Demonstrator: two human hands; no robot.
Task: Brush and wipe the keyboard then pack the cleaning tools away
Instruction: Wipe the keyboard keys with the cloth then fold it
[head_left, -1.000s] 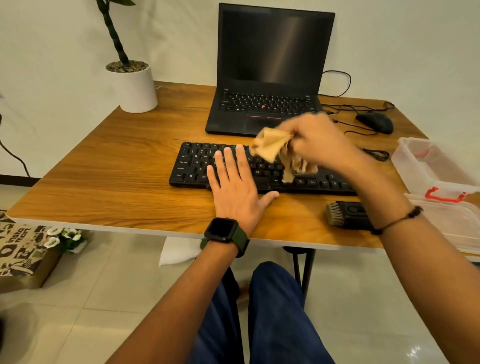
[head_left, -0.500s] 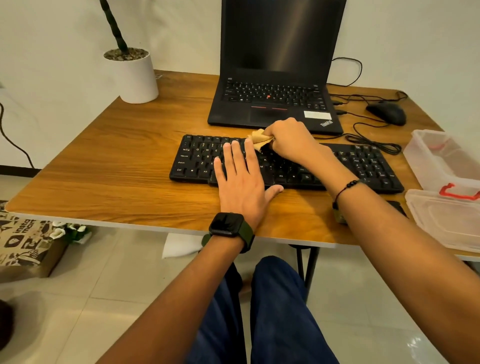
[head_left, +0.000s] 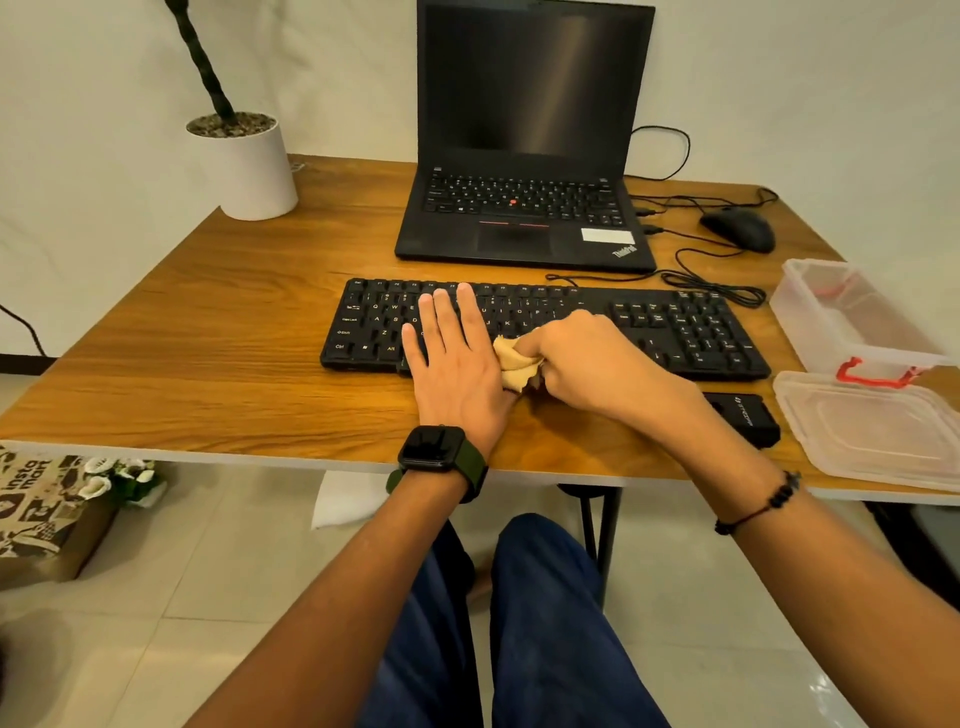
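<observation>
Head view, item list. Black keyboard: lies flat on the wooden desk, just in front of an open black laptop. Left hand: fingers straight and together, palm down, pressing on the keyboard's left half; a dark smartwatch on the wrist. Right hand: fingers curled tight around a crumpled tan cloth, held against the keyboard's front edge, touching the left hand's thumb side. Black brush: on the desk near the right forearm, mostly hidden, so its bristles cannot be made out. Clear plastic box and its lid with a red clip: at the desk's right edge. Black mouse: behind the box, cable trailing. White plant pot: far left corner.
</observation>
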